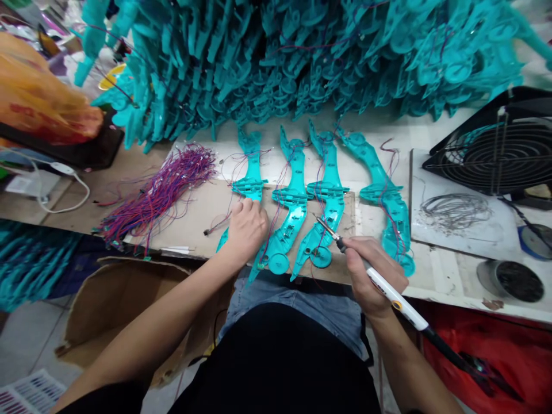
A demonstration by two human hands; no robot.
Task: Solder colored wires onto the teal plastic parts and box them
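Observation:
Several teal plastic parts lie side by side on the bench, each with thin red and blue wires. My left hand [248, 227] is closed over the lower half of the leftmost teal part [253, 167]; its fingertips are hidden, so what they pinch cannot be made out. A soldering iron [388, 290] is gripped like a pen in my right hand [375, 273]. Its metal tip points up and left, over or beside the third teal part [332, 210]. Between the hands lies the second teal part [293, 215]. The rightmost teal part [390, 201] lies beyond my right hand.
A large heap of teal parts [302, 57] fills the back. Bundled red and blue wires [159, 195] lie on the left. On the right are a black fan [495, 152], loose solder wire [455, 210] and a round tin [511, 280]. Below left stands a cardboard box [116, 299].

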